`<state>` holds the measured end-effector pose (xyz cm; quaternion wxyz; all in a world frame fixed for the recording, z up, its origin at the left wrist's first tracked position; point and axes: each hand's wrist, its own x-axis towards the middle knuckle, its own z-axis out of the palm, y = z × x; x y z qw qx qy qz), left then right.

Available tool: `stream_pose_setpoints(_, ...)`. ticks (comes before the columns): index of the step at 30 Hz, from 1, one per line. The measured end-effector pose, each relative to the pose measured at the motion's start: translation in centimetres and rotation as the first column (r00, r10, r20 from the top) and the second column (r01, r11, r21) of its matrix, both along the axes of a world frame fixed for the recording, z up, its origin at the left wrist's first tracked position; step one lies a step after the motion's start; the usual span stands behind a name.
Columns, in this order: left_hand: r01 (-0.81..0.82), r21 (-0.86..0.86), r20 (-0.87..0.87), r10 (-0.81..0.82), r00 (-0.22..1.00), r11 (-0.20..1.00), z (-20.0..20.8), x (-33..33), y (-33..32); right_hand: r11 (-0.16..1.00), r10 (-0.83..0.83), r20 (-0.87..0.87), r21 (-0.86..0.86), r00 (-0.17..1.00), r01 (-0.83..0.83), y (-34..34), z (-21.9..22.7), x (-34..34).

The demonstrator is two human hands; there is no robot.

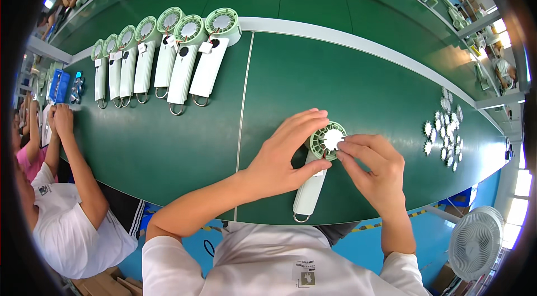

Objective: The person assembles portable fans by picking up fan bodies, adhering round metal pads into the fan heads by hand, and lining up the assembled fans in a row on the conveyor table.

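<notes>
A small handheld fan, with a green round grille head and a white handle [309,195], lies on the green table in front of me, its metal loop toward me. My left hand [282,153] curls round the left side of the fan head, fingers along the far rim and thumb at the near rim. Over the middle of the grille is a white toothed disc [333,140]. My right hand [372,164] pinches the disc's right edge between thumb and fingertips. Whether the disc touches the grille everywhere, I cannot tell.
Several similar handheld fans [183,75] lie in a row at the far left. Loose white toothed discs [446,131] are scattered at the right. A co-worker [84,212] sits at the left, near a blue bin [59,86]. A standing fan [475,243] is at lower right.
</notes>
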<state>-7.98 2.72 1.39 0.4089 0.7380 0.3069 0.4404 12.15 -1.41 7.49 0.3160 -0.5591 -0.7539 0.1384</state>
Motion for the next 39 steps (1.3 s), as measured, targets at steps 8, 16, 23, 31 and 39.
stream_pose_setpoints(8, 0.038, -0.079, 0.001, -0.038, 0.999, 0.996, -1.0, -0.2, 0.0, 0.995, 0.048, 0.098, 0.083, 0.994, -0.056, 0.1, -0.8, -0.3)
stream_pose_setpoints(16, 0.015, -0.048, 0.012, -0.015, 1.0, 0.999, -1.3, -0.3, -0.1, 0.99, -0.021, 0.17, 0.138, 0.985, -0.003, -0.4, -0.7, -1.2)
stream_pose_setpoints(23, -0.012, -0.035, -0.031, 0.011, 0.999, 0.999, -1.2, -0.2, -0.4, 0.99, 0.041, 0.188, 0.126, 0.981, -0.066, -0.2, -0.7, -0.8)
stream_pose_setpoints(31, -0.021, -0.016, -0.035, 0.02, 0.999, 1.0, -1.3, 0.1, -0.6, 1.0, -0.026, 0.36, 0.025, 0.933, 0.018, -0.6, 1.3, -1.7)
stream_pose_setpoints(39, -0.016, 0.004, -0.062, 0.017, 0.998, 1.0, -0.6, -0.2, -0.1, 0.991, -0.039, 0.16, 0.133, 0.986, 0.018, 0.5, 1.0, -0.1)
